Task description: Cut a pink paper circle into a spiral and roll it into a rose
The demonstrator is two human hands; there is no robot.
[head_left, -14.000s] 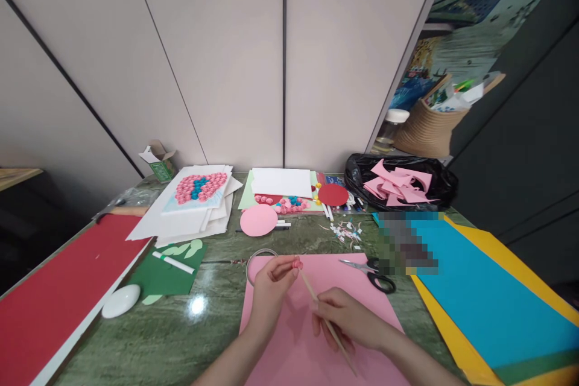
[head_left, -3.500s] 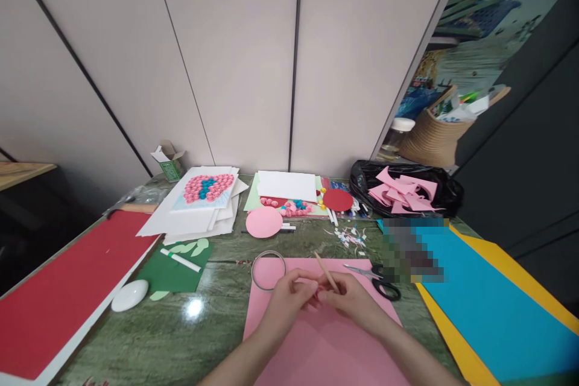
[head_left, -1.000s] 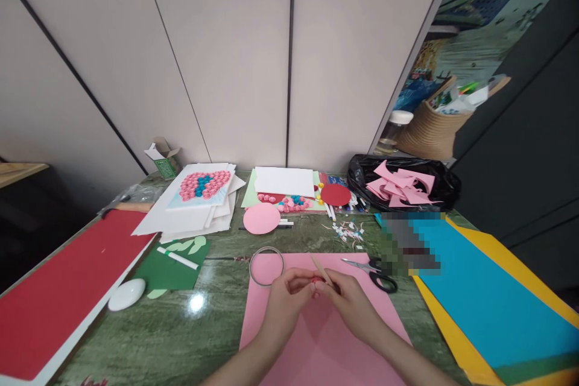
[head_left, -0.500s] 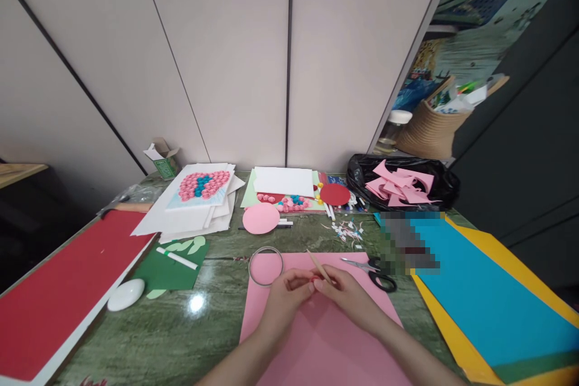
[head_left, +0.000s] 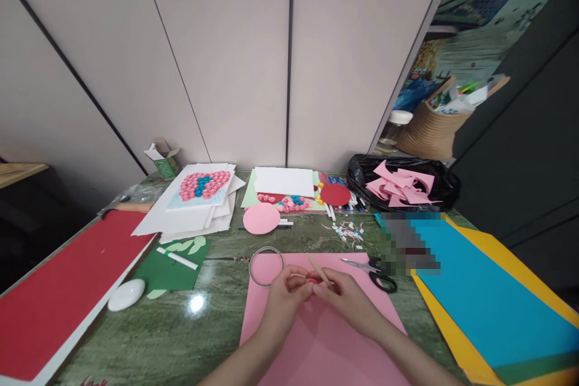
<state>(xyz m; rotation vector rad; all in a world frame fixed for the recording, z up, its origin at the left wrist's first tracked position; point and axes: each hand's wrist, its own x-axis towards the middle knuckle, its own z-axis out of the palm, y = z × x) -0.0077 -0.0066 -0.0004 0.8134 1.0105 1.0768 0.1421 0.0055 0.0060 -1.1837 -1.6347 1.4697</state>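
Observation:
Fingertips of my left hand and my right hand meet above a pink paper sheet. Pinched by my left hand is a small pinkish-red paper roll, mostly covered by the fingers; my right fingertips touch it too. A thin pale wooden stick rests in my right hand, its tip pointing up and left. To the left of my hands, a round metal ring lies across the sheet's upper left corner. Black-handled scissors lie at the sheet's upper right, blades toward my hands.
A pink paper circle, a red circle and paper scraps lie beyond the sheet. Coiled paper flowers cover a picture at the back left. Red board lies left, blue paper right. A black bag holds pink offcuts.
My fingers have shifted slightly around the small roll, and the stick in my right hand has tilted and moved a little. Everything else stays in place.

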